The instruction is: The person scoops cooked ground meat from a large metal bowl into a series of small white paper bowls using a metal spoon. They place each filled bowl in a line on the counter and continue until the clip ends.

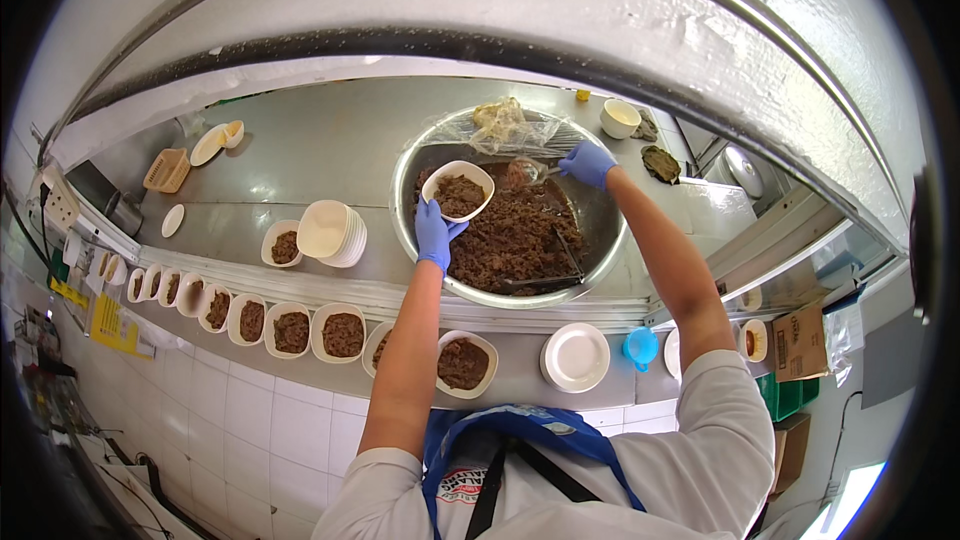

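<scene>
A large steel basin (397,240) holds a brown shredded-meat mixture (517,232), with plastic wrap (517,127) over its far side. My gloved left hand (436,236) grips a white square bowl (480,199) above the basin's left part. Some of the meat lies in that bowl. On the right, my gloved right hand (589,165) is closed around the handle of a ladle (531,172). The ladle's head is over the far part of the mixture, beside the bowl. Black-and-metal tongs (574,262) rest in the basin near its front right.
Left of the basin stand stacked white bowls (349,236) and one filled bowl (283,244). Several filled bowls (289,330) line the front ledge. White plates (575,358) and a blue cup (640,347) sit further right. A metal-edged frame (450,45) crosses above the counter.
</scene>
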`<state>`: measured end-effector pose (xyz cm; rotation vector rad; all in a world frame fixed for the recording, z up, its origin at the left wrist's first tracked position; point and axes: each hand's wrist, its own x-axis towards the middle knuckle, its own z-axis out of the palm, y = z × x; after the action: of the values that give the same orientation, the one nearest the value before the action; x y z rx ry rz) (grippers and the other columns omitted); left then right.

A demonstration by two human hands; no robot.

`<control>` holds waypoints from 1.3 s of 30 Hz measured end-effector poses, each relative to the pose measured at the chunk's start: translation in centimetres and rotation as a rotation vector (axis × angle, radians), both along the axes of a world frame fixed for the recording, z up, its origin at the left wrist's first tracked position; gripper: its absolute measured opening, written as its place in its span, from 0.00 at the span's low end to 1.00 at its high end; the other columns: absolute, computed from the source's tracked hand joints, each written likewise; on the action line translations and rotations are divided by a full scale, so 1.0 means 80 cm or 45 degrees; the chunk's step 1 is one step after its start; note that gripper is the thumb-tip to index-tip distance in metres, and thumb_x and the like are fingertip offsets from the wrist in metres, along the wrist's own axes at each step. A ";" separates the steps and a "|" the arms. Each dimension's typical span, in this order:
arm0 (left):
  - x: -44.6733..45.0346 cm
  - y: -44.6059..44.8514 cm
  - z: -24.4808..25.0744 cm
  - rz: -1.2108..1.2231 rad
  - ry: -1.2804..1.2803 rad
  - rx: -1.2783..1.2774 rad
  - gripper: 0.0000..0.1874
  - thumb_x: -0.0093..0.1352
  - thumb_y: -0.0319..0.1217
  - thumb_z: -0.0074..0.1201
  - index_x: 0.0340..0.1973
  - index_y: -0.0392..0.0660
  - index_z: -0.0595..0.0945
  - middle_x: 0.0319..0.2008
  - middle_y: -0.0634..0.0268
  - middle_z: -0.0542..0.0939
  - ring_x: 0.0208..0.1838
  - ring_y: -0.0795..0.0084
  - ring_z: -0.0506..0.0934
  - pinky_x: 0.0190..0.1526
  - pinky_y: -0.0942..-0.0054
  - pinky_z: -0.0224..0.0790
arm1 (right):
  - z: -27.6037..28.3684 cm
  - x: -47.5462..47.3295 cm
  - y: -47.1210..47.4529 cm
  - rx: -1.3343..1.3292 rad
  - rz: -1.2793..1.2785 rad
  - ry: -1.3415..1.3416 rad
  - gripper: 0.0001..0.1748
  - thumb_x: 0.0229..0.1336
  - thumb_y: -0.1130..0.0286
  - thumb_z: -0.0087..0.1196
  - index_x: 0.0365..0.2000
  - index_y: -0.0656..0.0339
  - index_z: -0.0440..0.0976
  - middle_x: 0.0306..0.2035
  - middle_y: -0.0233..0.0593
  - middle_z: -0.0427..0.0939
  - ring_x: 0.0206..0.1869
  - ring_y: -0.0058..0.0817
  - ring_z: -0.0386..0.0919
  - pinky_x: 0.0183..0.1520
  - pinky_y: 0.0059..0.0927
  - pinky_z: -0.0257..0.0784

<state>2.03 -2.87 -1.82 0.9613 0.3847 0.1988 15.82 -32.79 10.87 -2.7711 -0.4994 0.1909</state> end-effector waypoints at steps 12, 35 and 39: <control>0.001 -0.001 -0.004 0.069 -0.007 0.065 0.29 0.83 0.36 0.36 0.78 0.53 0.54 0.67 0.54 0.70 0.61 0.52 0.79 0.49 0.54 0.86 | -0.022 -0.009 0.002 0.180 -0.048 0.119 0.18 0.63 0.57 0.61 0.37 0.63 0.88 0.32 0.51 0.87 0.34 0.40 0.84 0.46 0.39 0.78; -0.005 -0.002 0.007 0.015 -0.051 0.077 0.27 0.81 0.40 0.41 0.76 0.56 0.62 0.69 0.57 0.70 0.61 0.55 0.78 0.46 0.58 0.87 | 0.032 -0.154 0.108 -0.144 0.268 -0.791 0.08 0.65 0.69 0.53 0.38 0.52 0.82 0.31 0.43 0.85 0.37 0.42 0.85 0.42 0.44 0.76; -0.020 0.006 0.038 -0.020 -0.149 -0.001 0.27 0.81 0.40 0.41 0.74 0.50 0.63 0.64 0.53 0.73 0.57 0.57 0.81 0.44 0.60 0.88 | 0.045 -0.180 0.085 0.246 -0.099 -0.813 0.12 0.67 0.65 0.53 0.43 0.56 0.84 0.37 0.47 0.86 0.40 0.51 0.83 0.45 0.46 0.77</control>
<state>0.46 -2.40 1.26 0.9466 0.2699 0.2393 1.40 -25.97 14.46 -2.6080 -0.5174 -0.7401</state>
